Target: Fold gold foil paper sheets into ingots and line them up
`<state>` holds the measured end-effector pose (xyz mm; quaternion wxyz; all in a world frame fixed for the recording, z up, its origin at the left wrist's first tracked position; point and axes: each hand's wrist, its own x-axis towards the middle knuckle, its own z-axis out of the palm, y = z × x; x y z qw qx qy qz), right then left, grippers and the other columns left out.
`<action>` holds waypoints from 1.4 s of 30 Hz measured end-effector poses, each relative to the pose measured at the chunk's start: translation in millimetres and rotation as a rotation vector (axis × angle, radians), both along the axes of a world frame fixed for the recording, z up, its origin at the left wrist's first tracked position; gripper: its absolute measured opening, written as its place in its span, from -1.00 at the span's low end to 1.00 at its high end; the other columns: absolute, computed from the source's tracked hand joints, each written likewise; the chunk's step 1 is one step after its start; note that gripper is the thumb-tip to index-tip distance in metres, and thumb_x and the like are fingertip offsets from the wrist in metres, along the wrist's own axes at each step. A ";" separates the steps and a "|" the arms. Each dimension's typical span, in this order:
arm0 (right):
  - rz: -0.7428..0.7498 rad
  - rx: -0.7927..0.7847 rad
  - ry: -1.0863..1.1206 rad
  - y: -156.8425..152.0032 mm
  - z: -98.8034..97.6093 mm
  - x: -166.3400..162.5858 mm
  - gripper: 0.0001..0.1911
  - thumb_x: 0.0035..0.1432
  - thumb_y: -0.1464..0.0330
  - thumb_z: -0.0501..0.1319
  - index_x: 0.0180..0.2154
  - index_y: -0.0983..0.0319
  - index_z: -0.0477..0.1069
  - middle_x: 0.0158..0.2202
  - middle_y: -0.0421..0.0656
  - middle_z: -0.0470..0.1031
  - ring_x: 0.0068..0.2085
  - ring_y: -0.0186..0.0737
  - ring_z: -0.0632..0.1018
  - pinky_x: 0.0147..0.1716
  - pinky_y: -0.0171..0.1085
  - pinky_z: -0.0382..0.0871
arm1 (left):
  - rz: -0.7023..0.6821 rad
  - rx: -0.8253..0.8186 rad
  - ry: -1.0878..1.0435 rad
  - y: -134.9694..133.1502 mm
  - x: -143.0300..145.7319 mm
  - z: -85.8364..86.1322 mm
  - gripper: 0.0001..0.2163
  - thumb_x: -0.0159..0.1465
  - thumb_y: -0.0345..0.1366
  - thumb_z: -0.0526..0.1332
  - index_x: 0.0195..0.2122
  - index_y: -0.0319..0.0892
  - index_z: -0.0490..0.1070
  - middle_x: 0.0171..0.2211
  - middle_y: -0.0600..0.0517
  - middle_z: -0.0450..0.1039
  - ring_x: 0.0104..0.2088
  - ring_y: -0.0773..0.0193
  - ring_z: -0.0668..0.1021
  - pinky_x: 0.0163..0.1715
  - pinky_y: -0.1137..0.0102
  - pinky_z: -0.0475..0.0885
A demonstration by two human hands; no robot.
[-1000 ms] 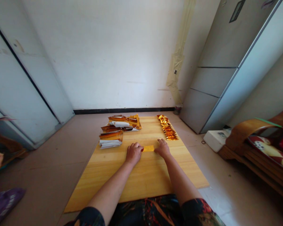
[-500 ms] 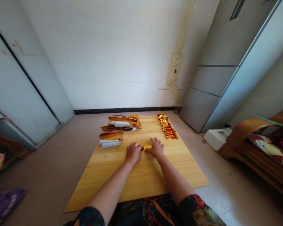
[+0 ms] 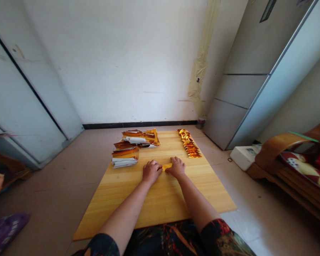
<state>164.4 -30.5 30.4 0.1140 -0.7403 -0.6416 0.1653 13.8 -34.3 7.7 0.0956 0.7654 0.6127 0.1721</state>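
Observation:
A small gold paper piece [image 3: 166, 166] lies on the wooden board [image 3: 160, 199], mostly covered by both hands. My left hand [image 3: 150, 171] presses on its left end with the fingers curled down. My right hand [image 3: 176, 167] lies over its right end, fingers bent onto the paper. Only a short strip of gold shows between the two hands.
Stacks of gold and white paper [image 3: 126, 156] and a second pile [image 3: 142, 138] sit at the board's far left. A row of folded gold pieces [image 3: 190, 146] runs along the far right edge. A refrigerator [image 3: 256, 74] and a wooden chair [image 3: 296, 156] stand to the right.
My right hand slid left over the gold paper toward my left hand, so less of the paper shows. My left hand stayed in place.

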 end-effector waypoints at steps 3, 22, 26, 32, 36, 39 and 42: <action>0.012 -0.005 -0.006 0.1 0.7 0.2 -0.33 -0.15 0.23 0.31 0.06 0.10 0.27 0.16 -0.08 0.24 0.18 -0.05 0.21 0.08 -0.09 0.02 | 0.003 -0.016 0.003 1.6 -0.8 0.3 -0.81 0.20 -0.23 0.19 -0.19 0.03 0.54 -0.15 0.07 0.47 -0.12 0.25 0.44 -0.16 0.38 0.29; 0.026 0.072 -0.034 6.4 -16.5 18.4 -0.31 -0.12 0.43 0.20 0.14 0.18 0.23 0.17 -0.04 0.25 0.15 -0.05 0.30 0.09 -0.17 0.17 | -0.211 -0.100 -0.043 14.6 -21.2 -7.5 -0.62 0.17 -0.51 0.08 -0.07 0.00 0.49 -0.03 0.09 0.43 -0.03 0.26 0.41 0.00 0.40 0.29; 0.000 0.138 0.000 9.6 -24.8 28.0 -0.38 -0.06 0.50 0.10 0.12 0.24 0.27 0.17 -0.04 0.26 0.13 -0.08 0.34 0.06 -0.20 0.23 | -0.211 -0.103 -0.043 14.1 -21.1 -5.9 -0.60 0.16 -0.52 0.07 -0.07 -0.01 0.49 -0.03 0.09 0.43 -0.02 0.26 0.41 0.01 0.40 0.28; 0.063 0.353 -0.018 -2.1 -19.8 23.3 -0.50 0.11 0.46 0.01 0.11 0.32 0.30 0.21 0.01 0.22 0.21 -0.12 0.24 0.16 -0.17 0.13 | -0.238 -0.094 -0.025 14.1 -21.1 -3.9 -0.62 0.17 -0.51 0.07 -0.09 0.01 0.50 -0.04 0.08 0.43 -0.03 0.25 0.42 0.00 0.39 0.29; 0.402 0.304 -0.120 -27.1 -16.3 2.0 -0.49 0.23 0.20 0.01 0.18 0.20 0.21 0.29 -0.07 0.07 0.29 -0.06 0.07 0.20 0.05 0.00 | -0.217 -0.089 0.005 11.3 -19.7 -1.6 -0.65 0.19 -0.46 0.09 -0.09 0.03 0.50 -0.03 0.08 0.42 -0.02 0.22 0.41 0.02 0.36 0.28; 0.481 0.223 -0.172 -40.2 -19.1 -7.7 -0.34 0.23 0.02 -0.07 0.24 0.24 0.09 0.31 0.00 -0.01 0.31 -0.01 0.02 0.21 0.15 -0.13 | -0.193 -0.072 0.018 6.5 -17.1 1.1 -0.65 0.18 -0.41 0.11 -0.05 0.05 0.48 -0.04 0.08 0.43 -0.03 0.22 0.41 0.02 0.35 0.29; 0.502 0.175 -0.187 -43.0 -21.0 -8.7 -0.26 0.23 -0.04 -0.13 0.27 0.29 0.03 0.32 0.04 -0.05 0.31 0.01 0.00 0.21 0.17 -0.18 | -0.166 -0.033 0.024 -1.3 -12.8 3.3 -0.67 0.21 -0.32 0.10 -0.02 0.04 0.46 -0.05 0.06 0.43 -0.04 0.20 0.42 0.02 0.31 0.30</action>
